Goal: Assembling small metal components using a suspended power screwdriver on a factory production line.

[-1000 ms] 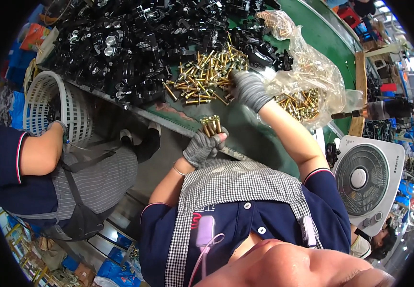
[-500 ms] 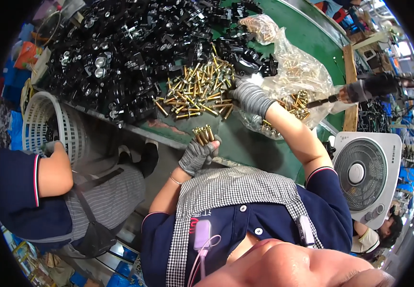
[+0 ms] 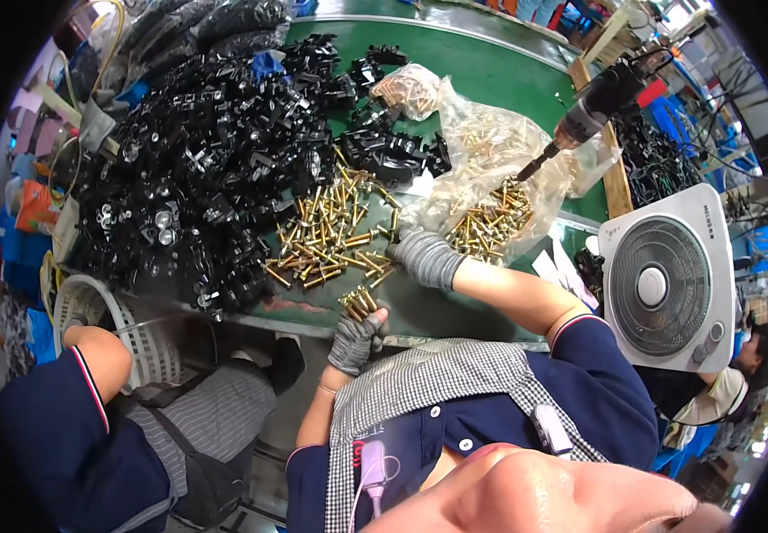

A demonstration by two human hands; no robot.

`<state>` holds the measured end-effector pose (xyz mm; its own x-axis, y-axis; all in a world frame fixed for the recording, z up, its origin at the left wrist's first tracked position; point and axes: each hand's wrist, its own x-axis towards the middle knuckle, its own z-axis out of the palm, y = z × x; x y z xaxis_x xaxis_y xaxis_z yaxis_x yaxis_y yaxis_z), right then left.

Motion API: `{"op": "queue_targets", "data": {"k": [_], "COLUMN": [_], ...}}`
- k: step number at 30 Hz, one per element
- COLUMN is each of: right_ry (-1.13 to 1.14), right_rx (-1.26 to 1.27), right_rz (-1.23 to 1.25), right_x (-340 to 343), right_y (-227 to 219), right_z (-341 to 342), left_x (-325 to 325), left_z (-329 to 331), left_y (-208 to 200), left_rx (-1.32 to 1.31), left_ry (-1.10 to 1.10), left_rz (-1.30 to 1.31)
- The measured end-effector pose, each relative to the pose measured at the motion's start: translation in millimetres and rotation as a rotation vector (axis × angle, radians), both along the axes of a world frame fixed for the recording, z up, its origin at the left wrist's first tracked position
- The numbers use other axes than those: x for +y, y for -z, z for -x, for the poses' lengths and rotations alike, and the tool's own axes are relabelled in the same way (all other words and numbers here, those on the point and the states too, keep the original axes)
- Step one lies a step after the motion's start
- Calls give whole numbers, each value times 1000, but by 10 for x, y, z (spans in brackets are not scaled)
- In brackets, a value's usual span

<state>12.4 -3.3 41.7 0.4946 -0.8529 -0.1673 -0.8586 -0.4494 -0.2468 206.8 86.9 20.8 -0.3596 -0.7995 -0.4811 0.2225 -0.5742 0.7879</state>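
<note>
My left hand (image 3: 357,342), in a grey glove, is closed around several gold-coloured bolts (image 3: 360,304) just inside the near table edge; their ends stick up past the fingers. My right hand (image 3: 430,258), also gloved in grey, is at the right side of a loose bolt pile (image 3: 331,226). Its fingers curl together against the pile, and what they grip is hidden beneath them. Right behind that hand lies an open clear plastic bag (image 3: 459,133) with more bolts (image 3: 495,222) inside.
Black metal parts (image 3: 197,169) are heaped over the left of the green table (image 3: 508,75). A power driver (image 3: 588,107) hangs above the bag. A fan (image 3: 668,284) stands at right. Lower left, a co-worker's arm (image 3: 100,360) reaches to a white basket (image 3: 149,342).
The whole view has shifted, showing more of the table's far side. My left hand keeps its bolts and is slightly nearer the pile. My right hand stays at the pile's right side.
</note>
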Motion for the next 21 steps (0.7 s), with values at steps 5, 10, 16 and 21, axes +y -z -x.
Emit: {"op": "queue_targets", "data": {"k": [5,10,16,21], "right_ry": [14,-17,-92,43], "right_rx": [116,-43,-57,9], "right_rz": [-156,45,193,0], "right_x": [92,317,449,369], "right_y": [60,156,182,-114], "right_z": [46,102,164,113], "left_x": [19,66,117,138], "left_z": [1,-32,-32,-45], "left_y": [27,50,33,73], "left_rx": [9,11,-26,-32], "left_ry": [17,29,14,-37], "left_rz": [30,38,38,3]}}
